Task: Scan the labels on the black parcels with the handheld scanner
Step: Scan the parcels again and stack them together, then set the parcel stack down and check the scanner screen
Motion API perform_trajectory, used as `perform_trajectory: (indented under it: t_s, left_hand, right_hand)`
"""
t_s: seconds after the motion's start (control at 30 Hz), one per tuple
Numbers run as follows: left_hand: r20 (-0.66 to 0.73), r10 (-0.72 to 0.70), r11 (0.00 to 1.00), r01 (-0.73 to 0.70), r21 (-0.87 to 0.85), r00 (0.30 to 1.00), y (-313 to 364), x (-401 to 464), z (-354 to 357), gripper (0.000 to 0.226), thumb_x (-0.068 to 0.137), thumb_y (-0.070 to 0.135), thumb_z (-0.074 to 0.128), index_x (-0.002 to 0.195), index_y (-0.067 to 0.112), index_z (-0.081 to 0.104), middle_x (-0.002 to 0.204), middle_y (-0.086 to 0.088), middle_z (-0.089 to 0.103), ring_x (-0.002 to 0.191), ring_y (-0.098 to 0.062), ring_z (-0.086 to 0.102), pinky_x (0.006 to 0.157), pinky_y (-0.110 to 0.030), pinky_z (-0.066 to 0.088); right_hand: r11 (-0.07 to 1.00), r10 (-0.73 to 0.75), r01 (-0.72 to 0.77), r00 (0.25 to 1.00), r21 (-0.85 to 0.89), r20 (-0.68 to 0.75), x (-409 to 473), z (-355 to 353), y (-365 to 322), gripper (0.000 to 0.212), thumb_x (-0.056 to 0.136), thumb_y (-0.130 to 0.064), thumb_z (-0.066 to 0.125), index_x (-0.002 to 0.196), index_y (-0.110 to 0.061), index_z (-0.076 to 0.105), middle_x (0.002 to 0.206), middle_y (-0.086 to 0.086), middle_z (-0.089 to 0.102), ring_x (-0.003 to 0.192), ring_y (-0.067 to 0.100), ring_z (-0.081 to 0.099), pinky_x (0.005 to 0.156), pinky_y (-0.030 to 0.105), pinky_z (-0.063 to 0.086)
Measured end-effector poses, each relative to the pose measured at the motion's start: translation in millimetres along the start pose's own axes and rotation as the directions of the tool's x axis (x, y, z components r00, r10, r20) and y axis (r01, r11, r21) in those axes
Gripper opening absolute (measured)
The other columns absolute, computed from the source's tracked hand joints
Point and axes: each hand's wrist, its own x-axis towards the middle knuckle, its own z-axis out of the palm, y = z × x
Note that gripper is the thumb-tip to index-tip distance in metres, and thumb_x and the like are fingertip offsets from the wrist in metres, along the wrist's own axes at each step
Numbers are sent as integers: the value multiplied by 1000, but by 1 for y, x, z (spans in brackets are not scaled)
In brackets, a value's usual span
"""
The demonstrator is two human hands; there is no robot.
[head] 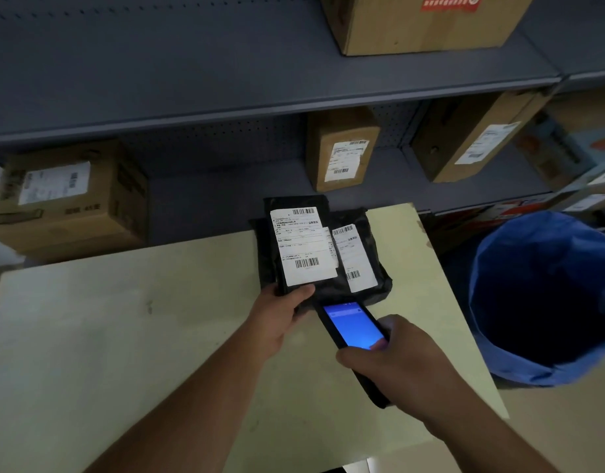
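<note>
Two black parcels lie stacked at the far edge of a pale table [123, 336]. The upper parcel [294, 206] carries a large white label [303, 245] with barcodes. My left hand [277, 315] grips its near corner, thumb on top. The lower parcel [372, 233] sticks out to the right and shows a narrower white label [354, 257]. My right hand [396, 363] holds the black handheld scanner [354, 324], its blue screen lit and its front end pointing at the parcels' near edge.
A blue bag-lined bin [547, 302] stands right of the table. Grey shelves [226, 107] behind hold several cardboard boxes, among them one at the left [69, 196], one in the middle [342, 148] and one on the upper shelf [424, 25].
</note>
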Motion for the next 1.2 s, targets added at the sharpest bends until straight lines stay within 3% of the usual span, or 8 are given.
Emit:
perform_trajectory:
  t_s: [0.13,0.3,0.63,0.77,0.9,0.97,1.1,1.2]
  left_hand:
    - [38,-25,1000,24,17,999,3,2,11,32,91,12,77,122,18,73,118,1,81,109,-16,76,84,-28,61]
    - [63,-42,999,40,28,997,7,7,24,28,92,15,77,119,24,73,113,8,82,95,-6,78,70,-20,59]
    - [-91,-9,983,26,182,996,-1,21,37,37,88,18,82,124,16,70,118,-3,76,99,-16,74,57,-16,58]
    - [-138,18,957,23,288,990,-2,23,35,36,87,26,83,120,21,71,111,0,76,94,-17,74,61,-22,60]
    - [-156,54,926,9,377,986,-3,23,23,29,81,37,83,108,29,76,108,4,79,99,-21,75,90,-43,64]
    - [-163,51,924,16,382,985,0,19,14,21,81,38,83,100,29,77,105,3,80,97,-20,76,91,-46,64]
    - [-185,86,886,9,463,979,5,12,-3,70,60,63,78,115,20,74,111,3,78,100,-19,76,95,-46,63]
    - [-188,112,874,-7,486,976,6,3,-21,77,68,58,81,132,19,65,120,2,73,106,-19,72,99,-46,59]
  right_hand:
    - [1000,9,-9,1000,-12,-16,2,-6,6,40,70,-39,82,97,-16,64,68,-3,61,48,12,51,49,27,45]
    - [1000,12,-12,1000,-6,-24,5,-9,10,40,70,-38,82,96,-15,63,67,-3,62,47,13,51,50,28,45]
    - [999,29,-30,999,-14,-35,5,-15,16,37,71,-40,81,90,-17,60,66,-5,59,43,10,47,48,24,44]
    - [1000,28,-28,999,-3,-27,5,-12,14,38,70,-39,81,93,-15,62,65,-5,58,41,10,46,46,23,43]
    - [1000,15,-15,1000,-4,-18,3,-7,9,38,72,-37,81,96,-15,62,62,-5,59,40,9,48,46,23,43]
    - [1000,9,-9,1000,-5,-14,2,-3,5,38,72,-36,81,95,-14,61,60,-6,58,39,9,47,45,23,42]
    - [1000,-7,7,1000,-21,-16,0,11,-2,37,72,-37,81,96,-16,62,59,-7,58,40,8,48,46,23,43]
    - [999,-22,22,1000,-39,0,-3,25,-6,38,73,-37,82,98,-17,62,61,-6,60,44,10,52,50,25,45]
